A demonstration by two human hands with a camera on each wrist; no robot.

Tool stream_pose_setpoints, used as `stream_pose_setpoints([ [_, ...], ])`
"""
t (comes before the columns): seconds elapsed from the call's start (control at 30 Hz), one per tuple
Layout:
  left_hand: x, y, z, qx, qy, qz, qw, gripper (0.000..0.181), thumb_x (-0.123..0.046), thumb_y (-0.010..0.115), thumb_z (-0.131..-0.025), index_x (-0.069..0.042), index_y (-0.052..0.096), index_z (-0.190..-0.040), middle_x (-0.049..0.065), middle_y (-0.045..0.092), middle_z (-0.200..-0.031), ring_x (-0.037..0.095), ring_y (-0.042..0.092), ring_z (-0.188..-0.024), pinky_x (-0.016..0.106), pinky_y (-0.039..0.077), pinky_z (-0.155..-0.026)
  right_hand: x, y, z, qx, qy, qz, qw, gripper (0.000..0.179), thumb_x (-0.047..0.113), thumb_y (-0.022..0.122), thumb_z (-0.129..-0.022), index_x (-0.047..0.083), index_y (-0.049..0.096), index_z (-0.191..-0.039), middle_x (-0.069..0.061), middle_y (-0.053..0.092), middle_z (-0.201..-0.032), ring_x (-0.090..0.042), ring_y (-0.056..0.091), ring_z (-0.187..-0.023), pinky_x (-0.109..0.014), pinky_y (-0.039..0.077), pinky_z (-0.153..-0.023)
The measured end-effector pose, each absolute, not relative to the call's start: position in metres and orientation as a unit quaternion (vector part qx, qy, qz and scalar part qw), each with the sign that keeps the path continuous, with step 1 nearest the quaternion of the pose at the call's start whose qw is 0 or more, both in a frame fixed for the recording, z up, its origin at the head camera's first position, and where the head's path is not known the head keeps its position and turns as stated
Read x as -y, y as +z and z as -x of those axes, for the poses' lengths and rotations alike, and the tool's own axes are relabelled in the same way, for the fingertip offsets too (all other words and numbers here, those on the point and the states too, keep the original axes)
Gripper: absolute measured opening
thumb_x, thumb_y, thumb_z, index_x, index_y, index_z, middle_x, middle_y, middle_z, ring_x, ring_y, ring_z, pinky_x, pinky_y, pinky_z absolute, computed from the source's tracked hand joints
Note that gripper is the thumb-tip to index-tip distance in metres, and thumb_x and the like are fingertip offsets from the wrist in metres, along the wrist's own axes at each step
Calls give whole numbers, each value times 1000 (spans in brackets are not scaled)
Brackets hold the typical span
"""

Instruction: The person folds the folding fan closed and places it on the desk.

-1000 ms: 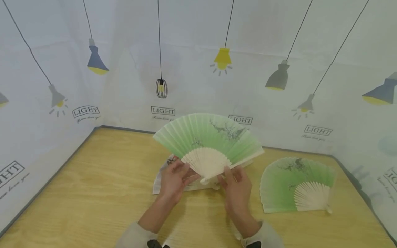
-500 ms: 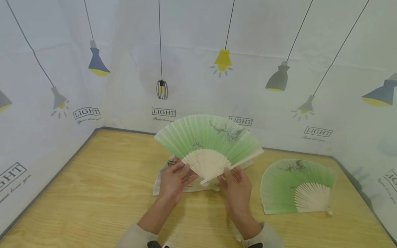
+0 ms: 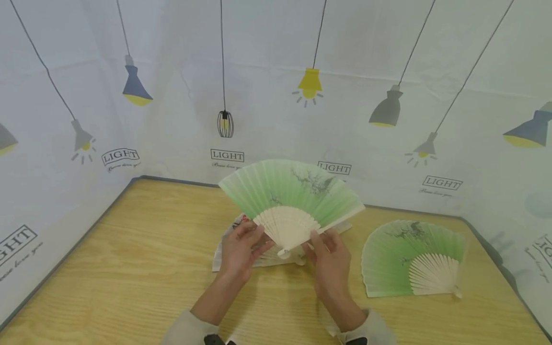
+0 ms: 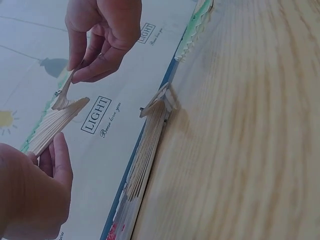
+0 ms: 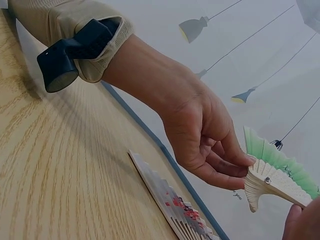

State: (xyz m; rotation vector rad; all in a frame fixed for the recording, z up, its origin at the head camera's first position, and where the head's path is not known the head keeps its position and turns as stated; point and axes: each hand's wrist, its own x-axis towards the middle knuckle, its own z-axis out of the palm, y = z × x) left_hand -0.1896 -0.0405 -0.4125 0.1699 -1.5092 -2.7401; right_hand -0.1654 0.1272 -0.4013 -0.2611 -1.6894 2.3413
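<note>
Both hands hold a spread green folding fan (image 3: 286, 191) upright over the table, its pale ribs toward me and a dark blossom branch printed on the leaf. My left hand (image 3: 236, 251) pinches the ribs at the left side. On the right, my right hand (image 3: 331, 263) pinches the outer rib, thumb in front. The left wrist view shows the ribs (image 4: 62, 120) between the two hands, seen from the pivot side. Below lies a whitish folding fan (image 3: 221, 249) with red blossoms, partly hidden by the held fan and the hands.
Another green folding fan (image 3: 385, 263) lies spread on the wooden table (image 3: 129, 268) at the right. A white backdrop (image 3: 267, 86) printed with hanging lamps rises behind the table's dark far edge. A dark wrist device (image 5: 75, 52) sits at the left sleeve.
The held fan's left edge has shifted slightly to the right, so it looks a little narrower. Both hands keep their holds in nearly the same place.
</note>
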Motion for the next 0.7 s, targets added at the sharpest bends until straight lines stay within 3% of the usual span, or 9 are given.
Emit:
stream_pose_setpoints([
  [0.33,42,-412,190,494,-868,-51,10,6,-5,63,-92,-2,63,-87,9,63,-86,22,67,-78,42,57,-81,-126,-402,165,584,800,84,114,32,12,60,-96,0,54,-124,-13,55,-109,-20,60,-96,-34,55,-87],
  [0.7,43,-412,190,496,-867,-43,4,6,-4,63,-92,-5,63,-87,8,61,-93,21,66,-77,42,58,-79,-126,-402,165,586,799,79,108,32,12,60,-96,-3,53,-123,-12,56,-104,-18,60,-91,-34,55,-86],
])
